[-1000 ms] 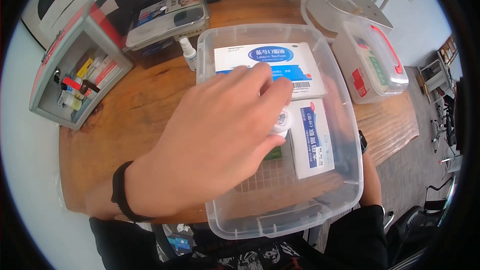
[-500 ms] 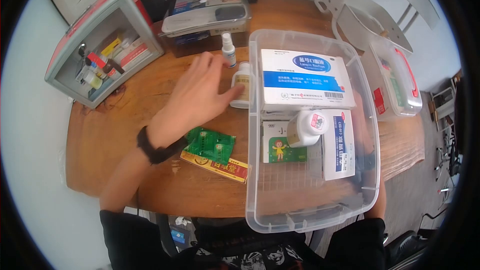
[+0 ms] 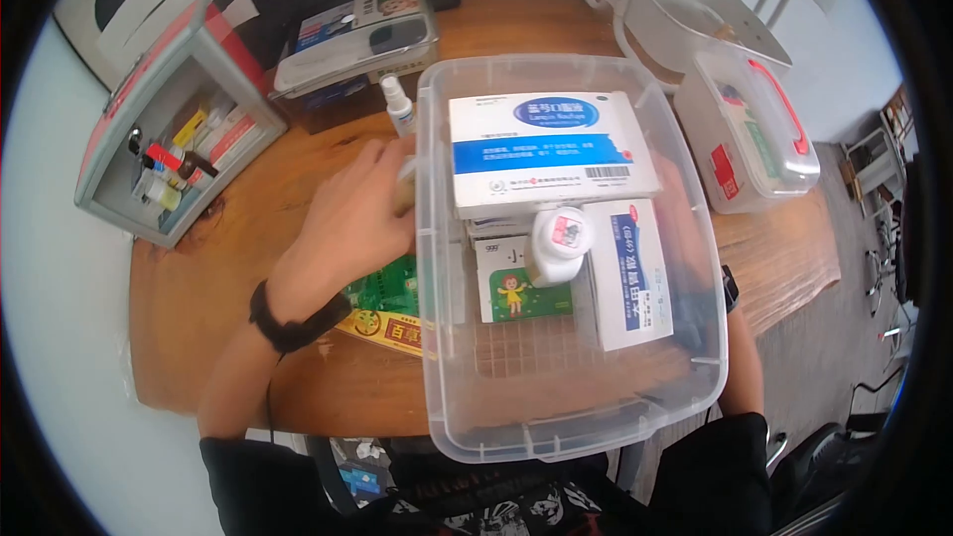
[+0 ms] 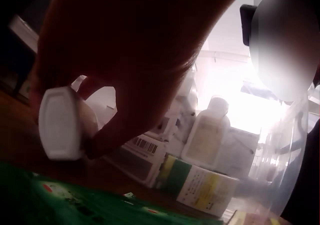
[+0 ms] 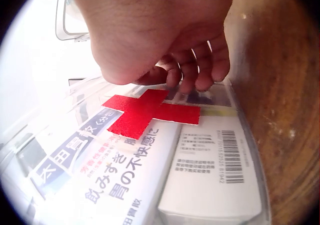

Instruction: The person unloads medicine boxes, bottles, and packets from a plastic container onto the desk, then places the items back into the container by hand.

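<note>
My left hand [image 3: 347, 218] is outside the clear bin's [image 3: 576, 432] left wall, pinching a white bottle [image 4: 61, 124] between thumb and fingers. The left wrist view shows the bottle tilted, base toward the camera. In the bin, another white bottle [image 3: 558, 250] stands on a green-and-white box [image 3: 504, 283], beside a white box with blue lettering [image 3: 629, 273] and a larger blue-and-white box [image 3: 546, 154]. My right hand [image 5: 175, 35], fingers loosely bent, is at the bin's right side above a red cross [image 5: 150, 112]; whether it touches the wall is unclear.
A green packet [image 3: 387, 285] and a yellow strip-like box [image 3: 392, 330] lie left of the bin. Behind stand a spray bottle [image 3: 398, 107] and a lidded container [image 3: 347, 69]. A red-and-grey case [image 3: 169, 223] is at left, and a red-handled box [image 3: 730, 129] at right.
My left hand left the bottle in the bin, moved left outside the wall, and has now closed on the second bottle. The head view has shifted; the right arm stays by the bin.
</note>
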